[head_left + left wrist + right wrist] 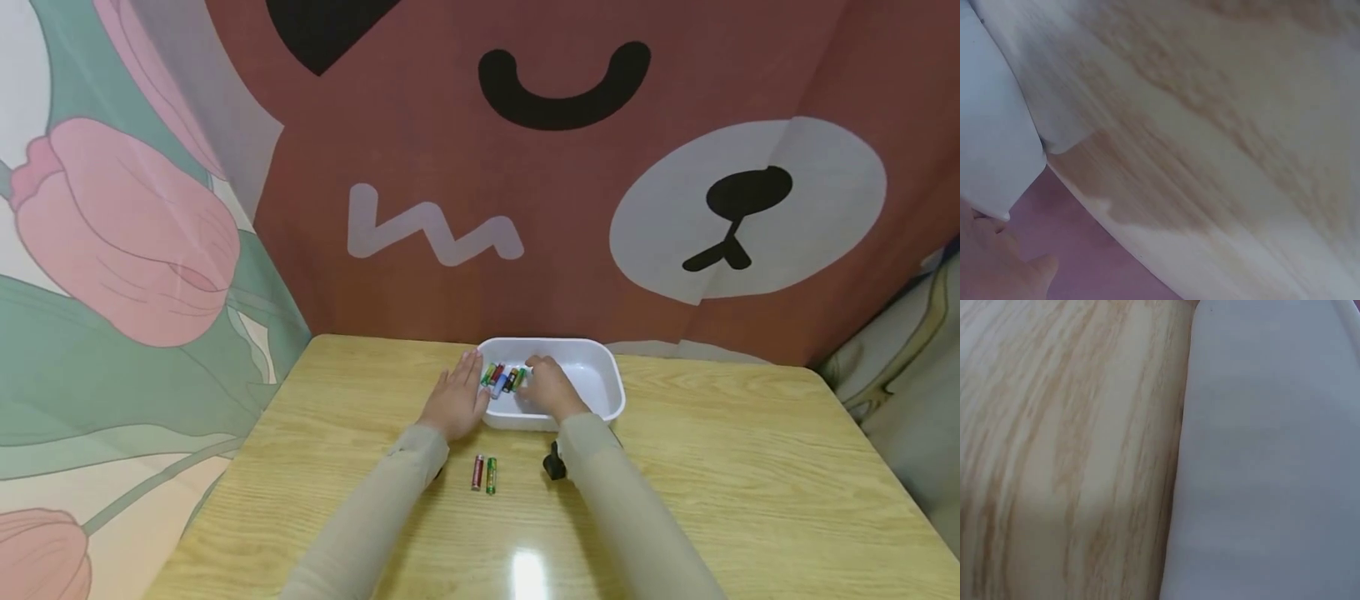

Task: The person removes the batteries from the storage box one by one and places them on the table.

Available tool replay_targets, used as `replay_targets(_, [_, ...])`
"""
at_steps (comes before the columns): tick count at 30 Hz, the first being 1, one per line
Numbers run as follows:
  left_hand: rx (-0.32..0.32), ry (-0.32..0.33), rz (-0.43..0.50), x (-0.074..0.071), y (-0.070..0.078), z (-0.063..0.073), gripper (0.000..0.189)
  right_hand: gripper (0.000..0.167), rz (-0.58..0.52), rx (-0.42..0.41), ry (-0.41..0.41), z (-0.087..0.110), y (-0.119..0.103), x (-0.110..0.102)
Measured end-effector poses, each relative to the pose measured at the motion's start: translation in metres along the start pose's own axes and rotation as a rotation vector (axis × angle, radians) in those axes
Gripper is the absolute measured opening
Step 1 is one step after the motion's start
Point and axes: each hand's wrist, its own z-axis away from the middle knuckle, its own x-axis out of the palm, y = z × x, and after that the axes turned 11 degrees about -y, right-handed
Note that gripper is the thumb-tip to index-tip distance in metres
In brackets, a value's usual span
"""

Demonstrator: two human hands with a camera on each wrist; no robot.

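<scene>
So nearest on the wood-grain table [750, 483] there's a red AA-looking battery [477, 472] and a green one [491, 475], side by side, just apart. Past those, the left hand [455, 398] lies fingers straight along the white plastic tray's [517, 422] left side. Right hand's [551, 387] inside, fingers bent down beside a batch of mixed-colour batteries [499, 385]; can't tell if it's pinching one. Behind: bear-print curtain [562, 208].

White tray [597, 379], multicoloured batteries [491, 476]
</scene>
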Motion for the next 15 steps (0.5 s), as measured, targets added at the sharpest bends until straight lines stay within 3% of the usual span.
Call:
replay_targets(8, [0.015, 0.008, 0.046, -0.0002, 0.0000, 0.0012, 0.070, 0.058, 0.053, -0.020, -0.002, -0.0043, 0.0020, 0.0016])
replay_targets(15, [0.014, 0.020, 0.045, 0.0003, 0.0004, 0.0019, 0.070, 0.036, 0.154, -0.044, 0.014, -0.0076, 0.0017, 0.0030])
